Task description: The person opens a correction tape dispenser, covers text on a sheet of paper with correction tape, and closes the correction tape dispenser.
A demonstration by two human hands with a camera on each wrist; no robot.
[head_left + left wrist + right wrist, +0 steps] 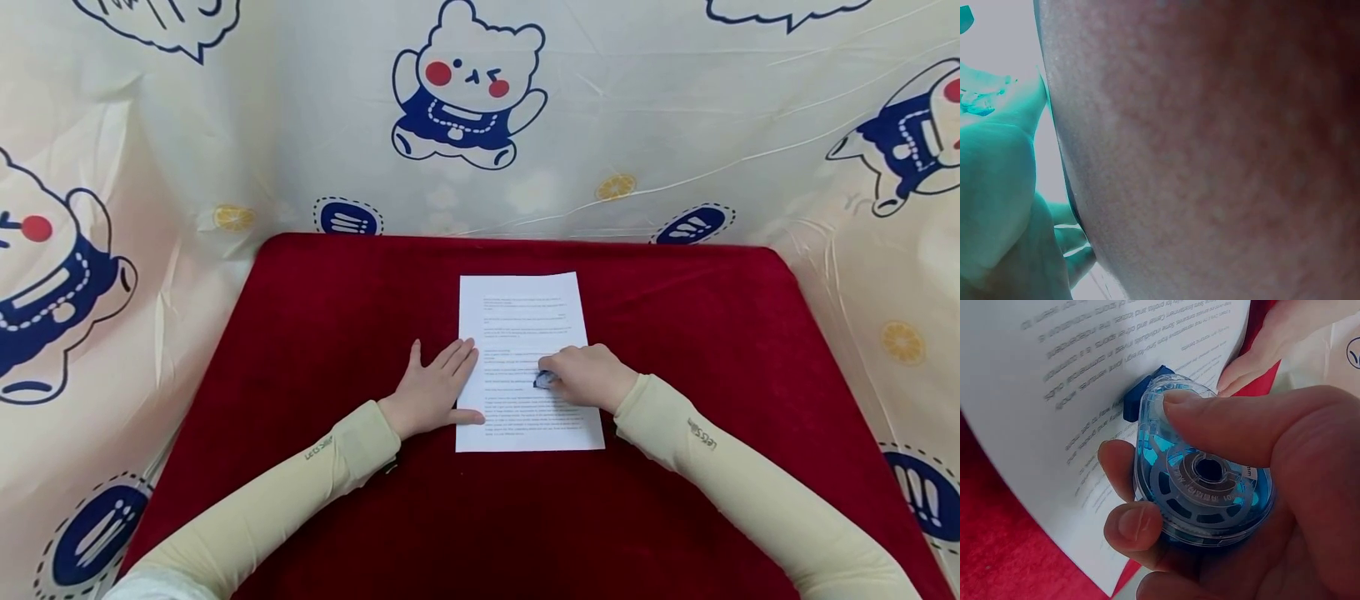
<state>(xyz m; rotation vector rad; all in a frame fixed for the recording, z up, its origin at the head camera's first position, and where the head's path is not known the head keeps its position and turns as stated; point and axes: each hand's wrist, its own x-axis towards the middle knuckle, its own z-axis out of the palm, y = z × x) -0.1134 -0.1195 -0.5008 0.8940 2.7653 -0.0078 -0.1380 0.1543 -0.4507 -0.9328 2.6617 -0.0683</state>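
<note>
A printed sheet of paper (517, 317) lies on the red cloth. My right hand (592, 375) grips a correction tape dispenser (1204, 469), clear with blue parts, the thumb lying on its upper face. Its blue tip is at the printed lines in the right wrist view; whether it touches the paper I cannot tell. My left hand (435, 387) rests flat with spread fingers at the paper's left edge, its thumb on the lower left of the sheet. In the left wrist view a blurred surface hides most of the left hand (997, 187).
A red velvet cloth (337, 308) covers the table. Behind it and at both sides hangs a pale curtain (322, 108) printed with cartoon bears. Pale sleeves (277, 483) cover both forearms.
</note>
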